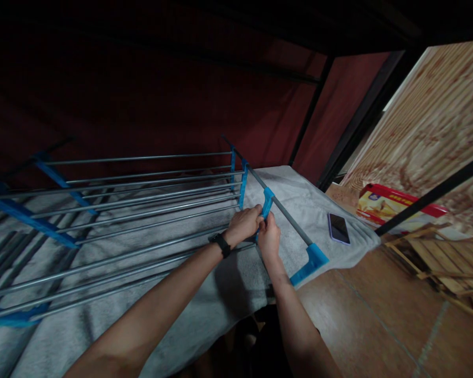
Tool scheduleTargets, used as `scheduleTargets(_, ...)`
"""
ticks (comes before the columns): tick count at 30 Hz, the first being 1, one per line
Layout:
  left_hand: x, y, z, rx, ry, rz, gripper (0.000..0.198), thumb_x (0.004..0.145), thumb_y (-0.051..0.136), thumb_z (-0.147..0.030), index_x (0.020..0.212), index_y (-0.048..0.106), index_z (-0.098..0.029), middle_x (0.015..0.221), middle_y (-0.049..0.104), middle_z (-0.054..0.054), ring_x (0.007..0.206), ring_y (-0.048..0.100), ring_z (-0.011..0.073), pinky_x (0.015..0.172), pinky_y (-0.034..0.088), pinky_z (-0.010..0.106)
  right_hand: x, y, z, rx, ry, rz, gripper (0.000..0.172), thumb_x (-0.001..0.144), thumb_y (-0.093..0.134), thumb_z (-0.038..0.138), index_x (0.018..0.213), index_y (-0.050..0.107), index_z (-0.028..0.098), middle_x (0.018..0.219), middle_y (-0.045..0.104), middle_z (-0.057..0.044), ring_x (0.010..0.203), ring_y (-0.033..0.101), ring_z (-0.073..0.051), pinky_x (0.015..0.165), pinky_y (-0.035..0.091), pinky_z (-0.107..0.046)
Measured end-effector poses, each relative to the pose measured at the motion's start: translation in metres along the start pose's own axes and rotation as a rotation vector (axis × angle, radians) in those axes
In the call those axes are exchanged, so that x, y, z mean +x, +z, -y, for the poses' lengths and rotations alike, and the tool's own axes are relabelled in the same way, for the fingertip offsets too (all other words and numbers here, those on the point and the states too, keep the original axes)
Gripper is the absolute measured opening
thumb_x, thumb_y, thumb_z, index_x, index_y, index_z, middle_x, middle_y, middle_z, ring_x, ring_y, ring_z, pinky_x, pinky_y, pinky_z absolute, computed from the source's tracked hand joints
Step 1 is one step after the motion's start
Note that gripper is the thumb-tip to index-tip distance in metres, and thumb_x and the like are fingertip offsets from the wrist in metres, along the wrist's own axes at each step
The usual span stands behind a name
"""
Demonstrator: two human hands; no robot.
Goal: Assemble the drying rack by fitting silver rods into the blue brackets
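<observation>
A dark-screened smartphone (339,228) lies flat on a grey blanket (299,194) near its right edge, beyond which a red printed box (394,207) leans against a plywood panel (437,126), with a slatted wooden frame (445,262) on the brown tiled floor (370,315) and a dark red wall (181,105) behind.

Drying rack (150,199) — left end off-frame

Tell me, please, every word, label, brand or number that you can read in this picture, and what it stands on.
Nothing here can be read with certainty.
Red and yellow box: yellow lettering along its red edge, too blurred to read.
Phone: dark screen, no text.
Blue joint, gripped by the left hand and the right hand: no marking visible.
</observation>
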State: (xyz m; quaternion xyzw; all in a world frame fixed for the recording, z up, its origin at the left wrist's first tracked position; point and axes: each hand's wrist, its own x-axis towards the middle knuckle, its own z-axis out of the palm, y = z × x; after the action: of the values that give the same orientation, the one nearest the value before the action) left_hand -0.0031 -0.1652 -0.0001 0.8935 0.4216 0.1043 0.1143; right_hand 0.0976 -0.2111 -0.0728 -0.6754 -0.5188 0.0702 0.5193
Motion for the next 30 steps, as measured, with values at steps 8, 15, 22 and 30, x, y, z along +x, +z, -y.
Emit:
scheduleTargets(8,0.003,0.004,0.002,0.027,0.018,-0.006,0.022,0.095,0.039,-0.031,0.113,0.049,-0.023,0.103,0.068,0.007,0.097,0.064,0.0213,0.079,0.046,0.031,0.000,-0.001,-0.003,-0.031,-0.025,-0.004,0.038,0.088,0.037,0.024,0.120,0.055,0.017,0.089,0.067,-0.008,0.074,0.060,-0.020,0.068,0.042,-0.028)
scheduleTargets(15,0.001,0.002,-0.001,0.029,-0.001,-0.001,0.022,0.096,0.037,-0.031,0.111,0.051,-0.022,0.099,0.067,0.008,0.093,0.065,0.0224,0.078,0.046,0.032,-0.001,0.000,-0.002,-0.081,0.016,0.007,0.037,0.086,0.038,0.021,0.118,0.056,0.017,0.082,0.065,-0.006,0.069,0.057,-0.020,0.063,0.038,-0.028)
scheduleTargets(22,-0.034,-0.009,-0.010,0.019,0.120,-0.209,0.041,0.093,0.042,-0.022,0.134,0.041,-0.019,0.127,0.055,0.012,0.121,0.050,0.0244,0.102,0.038,0.039,-0.002,0.001,-0.001,0.010,0.049,-0.007,0.042,0.080,0.043,0.022,0.121,0.053,0.018,0.087,0.065,-0.007,0.075,0.057,-0.021,0.067,0.041,-0.030)
scheduleTargets(30,-0.157,0.028,0.036,0.054,0.094,-0.292,0.050,0.090,0.038,-0.008,0.139,0.039,-0.020,0.140,0.047,0.012,0.130,0.042,0.0246,0.109,0.035,0.044,-0.003,0.005,-0.033,0.058,0.204,0.157,0.031,0.069,0.053,0.029,0.098,0.056,0.019,0.074,0.060,-0.001,0.071,0.056,-0.020,0.070,0.045,-0.032)
